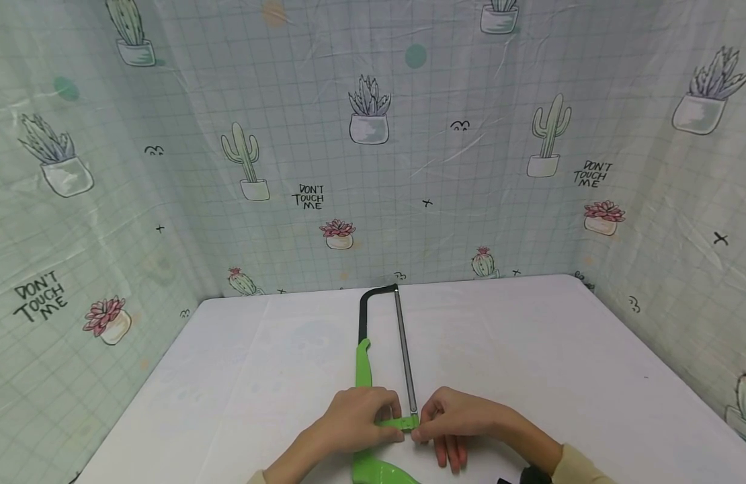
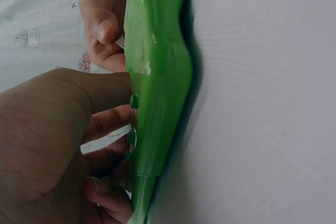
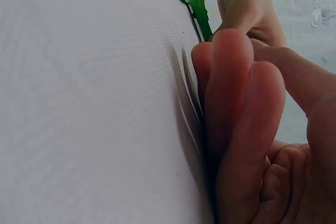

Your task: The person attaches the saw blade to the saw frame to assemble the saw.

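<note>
A green and black hacksaw (image 1: 363, 366) lies flat on the white table, its black front end pointing away from me. Its grey blade (image 1: 406, 356) runs along the right side, down to a green blade holder (image 1: 403, 423). My left hand (image 1: 359, 420) reaches over the green frame and pinches this holder between thumb and fingers. At the holder's right end, my right hand (image 1: 460, 413) pinches the tip with thumb and index finger. Its other fingers (image 3: 231, 93) extend low beside the tabletop. In the left wrist view the green frame (image 2: 163, 66) hides part of the fingertips.
The white table (image 1: 518, 349) extends around the saw on both sides. Behind and beside it hangs a cloth (image 1: 421, 168) printed with cacti and grid lines. A small black object (image 1: 533, 474) shows near the right sleeve at the bottom edge.
</note>
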Motion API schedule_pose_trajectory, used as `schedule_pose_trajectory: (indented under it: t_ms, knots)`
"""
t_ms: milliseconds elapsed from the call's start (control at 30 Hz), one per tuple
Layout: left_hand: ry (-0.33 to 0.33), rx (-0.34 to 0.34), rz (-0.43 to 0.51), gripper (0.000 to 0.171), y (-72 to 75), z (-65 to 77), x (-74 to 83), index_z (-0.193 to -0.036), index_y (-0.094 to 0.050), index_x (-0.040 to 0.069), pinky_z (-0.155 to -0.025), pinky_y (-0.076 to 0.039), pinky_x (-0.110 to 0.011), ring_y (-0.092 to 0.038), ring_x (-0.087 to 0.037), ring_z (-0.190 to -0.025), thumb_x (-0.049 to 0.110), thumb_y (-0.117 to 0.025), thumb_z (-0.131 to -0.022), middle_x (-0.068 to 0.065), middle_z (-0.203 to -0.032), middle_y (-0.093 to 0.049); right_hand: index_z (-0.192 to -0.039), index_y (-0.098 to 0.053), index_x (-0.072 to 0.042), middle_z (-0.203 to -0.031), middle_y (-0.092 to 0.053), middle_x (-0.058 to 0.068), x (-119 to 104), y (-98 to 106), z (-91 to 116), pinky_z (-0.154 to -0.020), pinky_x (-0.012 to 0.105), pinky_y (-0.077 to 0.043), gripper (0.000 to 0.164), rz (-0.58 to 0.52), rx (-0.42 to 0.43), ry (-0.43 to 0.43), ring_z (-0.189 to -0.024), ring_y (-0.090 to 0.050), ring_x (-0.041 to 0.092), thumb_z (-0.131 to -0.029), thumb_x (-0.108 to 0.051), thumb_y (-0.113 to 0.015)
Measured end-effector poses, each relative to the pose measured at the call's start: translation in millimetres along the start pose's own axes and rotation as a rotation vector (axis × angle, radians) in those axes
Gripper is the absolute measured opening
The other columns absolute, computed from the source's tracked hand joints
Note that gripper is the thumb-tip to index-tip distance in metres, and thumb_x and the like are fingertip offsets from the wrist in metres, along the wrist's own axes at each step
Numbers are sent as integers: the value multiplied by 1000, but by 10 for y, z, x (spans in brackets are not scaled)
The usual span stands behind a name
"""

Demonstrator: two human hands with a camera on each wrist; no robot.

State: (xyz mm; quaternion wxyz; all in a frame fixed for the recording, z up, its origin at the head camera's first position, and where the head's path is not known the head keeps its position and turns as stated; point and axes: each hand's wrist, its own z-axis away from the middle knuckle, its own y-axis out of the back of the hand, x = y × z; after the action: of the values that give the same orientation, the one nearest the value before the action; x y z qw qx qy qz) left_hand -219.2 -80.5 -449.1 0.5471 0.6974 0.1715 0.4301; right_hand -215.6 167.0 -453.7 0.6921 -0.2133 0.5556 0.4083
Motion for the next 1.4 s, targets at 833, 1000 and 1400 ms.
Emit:
schedule_pose_trajectory:
  t_ms: [833,1000,1400]
  knots:
    - [8,-12,15,22,-4,4,-12,-90,-69,32,-61,-39,-22,-48,1,-67,49,-81,-82,22,-74,-55,-84,-67,-5,-59,-69,-2,-10,-9,-2,-41,19,-47,25,-8,-2,-9,-44,-62,5,-97,-25,-67]
    - [8,-15,15,22,4,7,-3,-90,-70,32,-60,-39,-22,-48,1,-67,49,-81,-83,21,-74,-55,-84,-67,-5,-59,-68,-3,6,-8,-3,-42,19,-47,24,-14,-11,-8,-44,-62,4,-97,-26,-67]
    - [9,-10,4,21,15,25,18,-90,-69,32,-62,-39,-22,-49,1,-69,49,-81,-83,21,-75,-56,-86,-68,-6,-60,-69,-2,-2,-7,-1,-42,19,-48,22,-5,-15,-17,-45,-63,4,-97,-26,-66]
